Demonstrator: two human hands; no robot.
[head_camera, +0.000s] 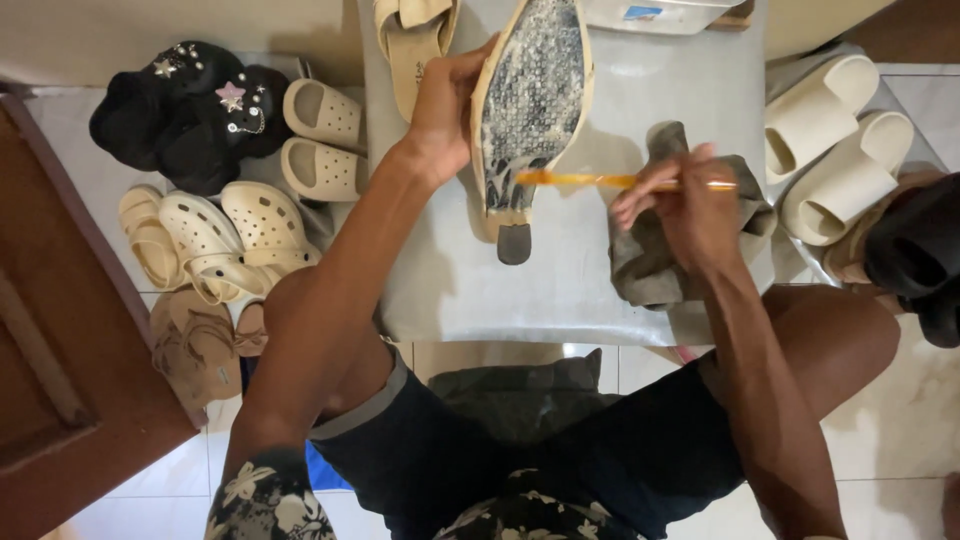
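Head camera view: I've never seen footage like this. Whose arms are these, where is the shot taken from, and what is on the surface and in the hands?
There is no machine: a seated person wears a camera on the head, looking down at their own bare hands. The left hand holds a beige heeled shoe sole-up on a low grey table. The right hand holds a thin orange stick-like tool across that sole and rests over a crumpled grey cloth. Cream clogs and black fluffy slippers lie on the floor to the left, thick cream slides to the right.
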